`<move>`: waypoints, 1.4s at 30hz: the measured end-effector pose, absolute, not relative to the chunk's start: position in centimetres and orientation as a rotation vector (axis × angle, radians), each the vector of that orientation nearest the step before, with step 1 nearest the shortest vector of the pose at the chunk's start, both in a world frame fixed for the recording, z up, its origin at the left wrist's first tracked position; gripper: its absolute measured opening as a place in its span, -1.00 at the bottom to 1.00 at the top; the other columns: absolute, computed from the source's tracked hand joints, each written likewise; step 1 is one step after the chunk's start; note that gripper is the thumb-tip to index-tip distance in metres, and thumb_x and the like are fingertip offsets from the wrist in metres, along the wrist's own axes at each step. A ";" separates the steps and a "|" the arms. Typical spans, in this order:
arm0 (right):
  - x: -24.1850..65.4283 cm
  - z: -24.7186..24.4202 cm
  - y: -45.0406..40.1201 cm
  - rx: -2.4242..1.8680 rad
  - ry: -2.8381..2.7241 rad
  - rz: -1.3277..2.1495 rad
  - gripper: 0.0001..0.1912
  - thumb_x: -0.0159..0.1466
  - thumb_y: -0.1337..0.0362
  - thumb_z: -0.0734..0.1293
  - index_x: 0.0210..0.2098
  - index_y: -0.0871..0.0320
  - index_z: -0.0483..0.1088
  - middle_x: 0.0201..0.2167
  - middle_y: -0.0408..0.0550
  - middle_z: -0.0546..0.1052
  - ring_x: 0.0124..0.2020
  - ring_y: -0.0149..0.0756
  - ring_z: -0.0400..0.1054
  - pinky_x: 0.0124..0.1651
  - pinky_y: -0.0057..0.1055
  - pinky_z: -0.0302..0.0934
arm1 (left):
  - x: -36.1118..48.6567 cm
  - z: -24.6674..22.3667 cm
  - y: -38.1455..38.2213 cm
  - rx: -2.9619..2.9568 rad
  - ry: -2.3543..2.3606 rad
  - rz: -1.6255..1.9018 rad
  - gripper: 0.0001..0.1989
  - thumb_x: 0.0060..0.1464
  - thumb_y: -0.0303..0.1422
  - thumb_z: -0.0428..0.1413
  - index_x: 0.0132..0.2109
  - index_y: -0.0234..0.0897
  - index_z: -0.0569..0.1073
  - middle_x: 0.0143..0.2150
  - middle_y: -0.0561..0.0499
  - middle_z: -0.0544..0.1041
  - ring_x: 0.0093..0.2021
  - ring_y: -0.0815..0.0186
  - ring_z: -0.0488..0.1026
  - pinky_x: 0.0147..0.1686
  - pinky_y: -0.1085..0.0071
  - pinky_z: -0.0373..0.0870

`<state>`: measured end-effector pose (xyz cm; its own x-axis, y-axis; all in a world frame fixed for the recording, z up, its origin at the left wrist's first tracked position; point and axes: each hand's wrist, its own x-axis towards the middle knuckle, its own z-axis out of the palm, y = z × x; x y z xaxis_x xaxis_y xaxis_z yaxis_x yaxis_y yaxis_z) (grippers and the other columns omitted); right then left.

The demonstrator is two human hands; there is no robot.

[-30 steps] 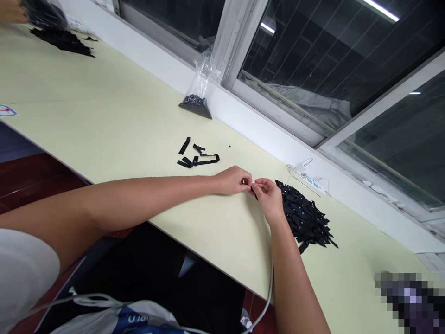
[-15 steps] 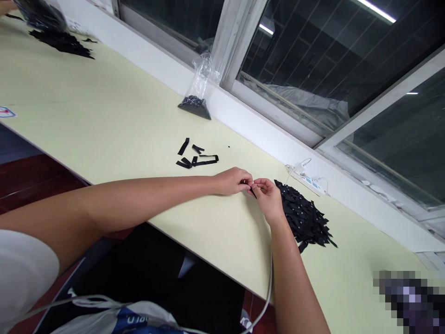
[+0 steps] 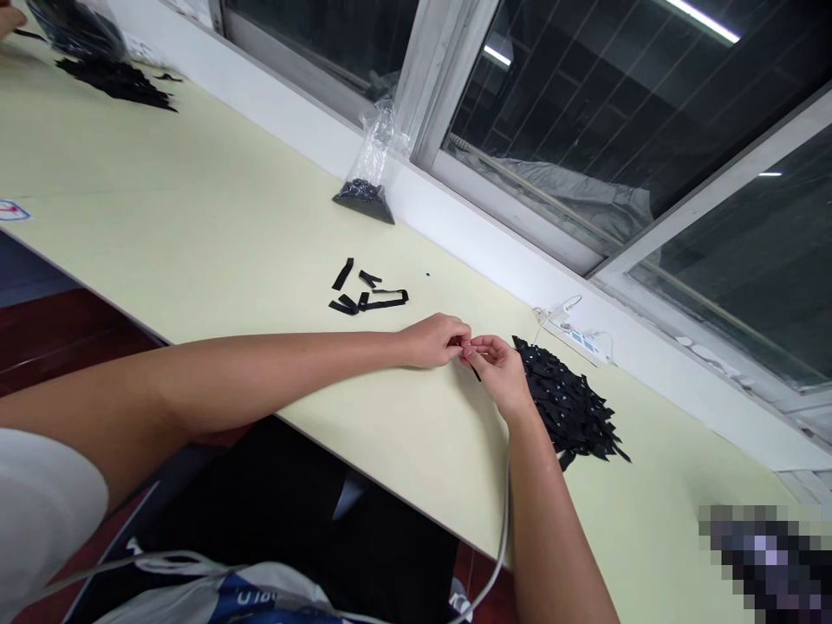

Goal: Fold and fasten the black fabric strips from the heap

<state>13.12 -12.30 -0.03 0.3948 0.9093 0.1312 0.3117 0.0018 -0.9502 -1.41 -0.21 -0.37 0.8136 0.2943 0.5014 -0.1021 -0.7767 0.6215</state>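
My left hand (image 3: 437,340) and my right hand (image 3: 500,371) meet fingertip to fingertip above the pale table (image 3: 390,433). Both are closed on a small black strip (image 3: 476,373), whose end pokes out below the right fingers; the rest of it is hidden by the fingers. Just right of my right hand lies a large heap of black strips (image 3: 572,403) with small light dots. Several loose black strips (image 3: 385,303) lie on the table beyond my left forearm.
A clear bag with black pieces (image 3: 365,198) leans at the window ledge. A white power strip (image 3: 575,338) lies behind the heap. At the far left are another black pile (image 3: 117,80), a dark bag (image 3: 78,30) and another person's hand (image 3: 9,19). A white cable (image 3: 505,520) hangs over the table edge.
My right fingertips have shifted slightly left against my left fingers, and the strip's end shows a little more below them. The other person's hand at the far left has moved slightly.
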 end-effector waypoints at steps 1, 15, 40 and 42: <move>13.1 0.0 -12.3 -1.547 -1.129 0.680 -0.55 0.04 -0.02 0.53 -0.24 0.13 0.43 -0.30 -0.03 0.59 -0.29 -0.23 0.54 -0.04 -0.18 0.44 | -1.4 -0.4 -0.2 2.339 0.138 0.787 -0.87 0.05 -0.57 0.08 -0.32 -0.30 0.50 -0.31 -0.01 0.53 -0.30 0.32 0.42 -0.28 0.40 0.29; 13.0 0.1 -12.0 -1.529 -1.081 0.734 -0.58 -0.01 0.02 0.53 -0.29 0.14 0.45 -0.35 -0.05 0.59 -0.29 -0.24 0.52 -0.06 -0.18 0.45 | -1.0 -0.8 -0.4 2.175 0.165 0.729 -0.89 0.04 -0.54 0.11 -0.25 -0.30 0.46 -0.33 0.04 0.55 -0.32 0.36 0.45 -0.31 0.44 0.32; 19.9 2.1 -15.7 -1.873 -0.560 -0.402 -0.68 -0.02 0.37 0.12 -0.51 0.10 0.51 -0.01 -0.01 0.56 0.07 -0.04 0.40 0.17 -0.07 0.22 | -1.9 -0.5 1.6 2.375 0.267 0.714 -0.70 0.34 -0.28 -0.11 0.04 -0.28 0.42 0.07 -0.16 0.45 0.14 0.19 0.32 0.16 0.26 0.21; 19.4 2.2 -15.3 -1.792 -0.495 -0.258 -0.79 -0.07 0.37 0.13 -0.60 0.10 0.39 -0.16 0.03 0.61 -0.04 -0.04 0.47 0.07 -0.08 0.31 | -1.8 -0.5 1.7 2.377 0.268 0.715 -0.70 0.34 -0.28 -0.11 0.03 -0.29 0.42 0.06 -0.16 0.45 0.14 0.18 0.32 0.16 0.25 0.22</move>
